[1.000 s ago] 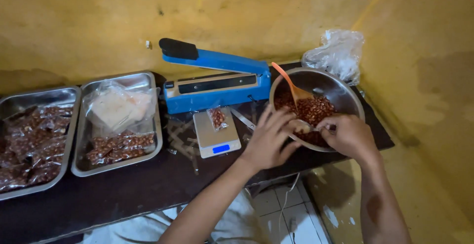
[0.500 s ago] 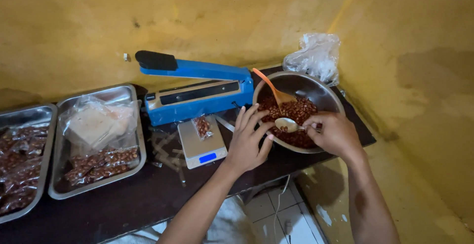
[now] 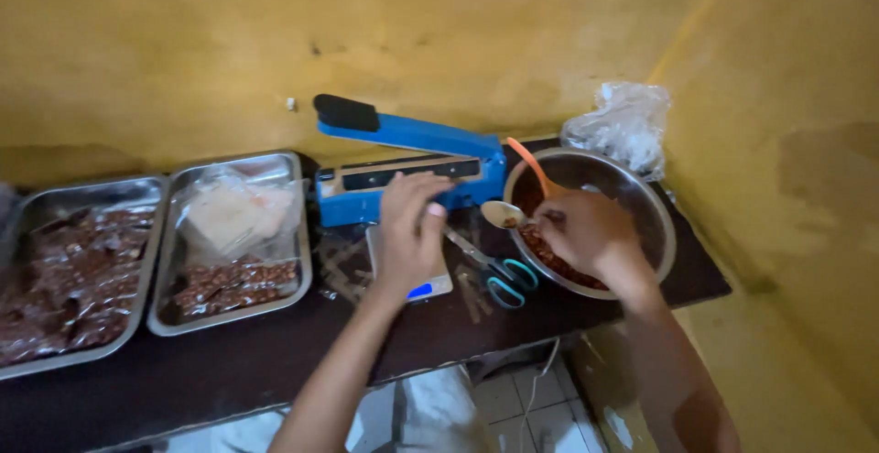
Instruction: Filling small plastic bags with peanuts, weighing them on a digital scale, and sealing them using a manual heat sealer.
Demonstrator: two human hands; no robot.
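Note:
My right hand [image 3: 586,233] holds a metal spoon [image 3: 502,213] by its handle, with the spoon's bowl over the left rim of a steel bowl [image 3: 661,233] of red-brown nuts. An orange spoon [image 3: 529,162] leans inside that bowl. My left hand [image 3: 409,233] lies over a small white digital scale [image 3: 430,288], its fingers curled and reaching towards the blue heat sealer [image 3: 403,164]. The small packet seen earlier on the scale is hidden under this hand.
Teal-handled scissors [image 3: 504,277] lie between the scale and the bowl. Two steel trays [image 3: 298,233] [image 3: 137,316] at the left hold packed nuts and clear bags. A bundle of clear plastic [image 3: 624,128] sits in the corner. Yellow walls close off the back and right.
My left hand moved left from the bowl onto the scale, covering the packet. My right hand lifted the metal spoon to the bowl's left rim. The view shifted right.

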